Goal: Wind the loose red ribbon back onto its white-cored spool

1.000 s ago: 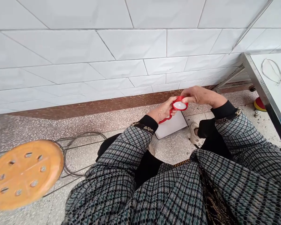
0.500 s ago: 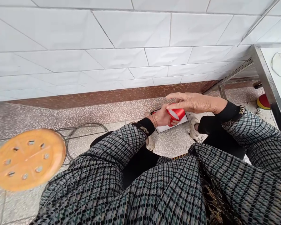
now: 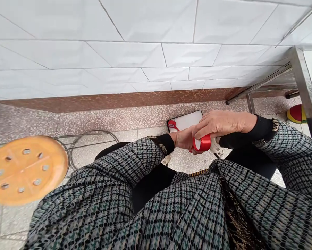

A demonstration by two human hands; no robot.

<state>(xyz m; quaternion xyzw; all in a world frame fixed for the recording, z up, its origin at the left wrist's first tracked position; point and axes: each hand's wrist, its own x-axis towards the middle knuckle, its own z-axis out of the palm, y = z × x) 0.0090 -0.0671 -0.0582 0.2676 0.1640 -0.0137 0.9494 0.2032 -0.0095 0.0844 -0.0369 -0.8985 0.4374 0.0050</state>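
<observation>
A red ribbon roll [image 3: 203, 143] sits between my two hands above my lap. My left hand [image 3: 184, 138] holds it from the left, fingers curled against it. My right hand [image 3: 220, 123] lies over the top of the roll with its fingers wrapped round it. A loose loop of red ribbon [image 3: 172, 124] trails from the roll across a white flat box [image 3: 186, 120] lying on the floor by the wall. Both sleeves are checked grey with black cuffs.
An orange round stool seat [image 3: 25, 168] with a wire frame [image 3: 93, 139] stands at the left. A steel table edge [image 3: 305, 86] and its legs are at the right, with a red-and-yellow object [image 3: 297, 113] under it. White tiled wall ahead.
Both hands have dropped lower and closer to my lap with the roll. My right hand went from stretched fingers above the roll to wrapping over it. The view tilted down and left.
</observation>
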